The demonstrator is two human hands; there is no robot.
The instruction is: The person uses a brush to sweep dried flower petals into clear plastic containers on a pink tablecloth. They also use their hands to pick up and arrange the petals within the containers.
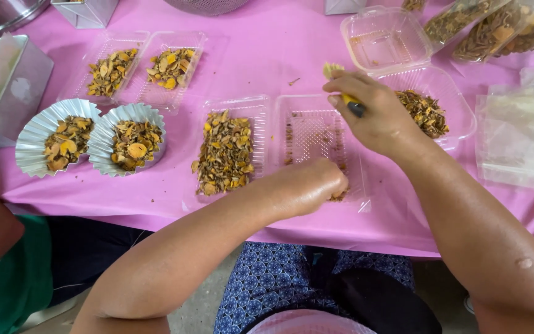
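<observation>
My left hand (313, 184) is curled shut at the near edge of a clear plastic clamshell box (307, 111), pinching dried yellow-brown chips. Its right half holds only crumbs, while the left half (225, 151) is heaped with dried chips. My right hand (372, 111) hovers over the box's far right corner, gripping a small tool with a yellow and black handle (352, 105) and a pale tip (330, 68). Just right of that hand, another open clear box (458, 105) holds a small pile of dried bits.
On the pink tablecloth (267, 55) lie two silver foil cups (63, 139) of dried chips, a filled clear box (140, 68), an empty clear box (383, 38), bags of dried bits (495, 28), plastic sheets (520, 133) and metal tins (1, 86). A person in green (1, 272) sits at left.
</observation>
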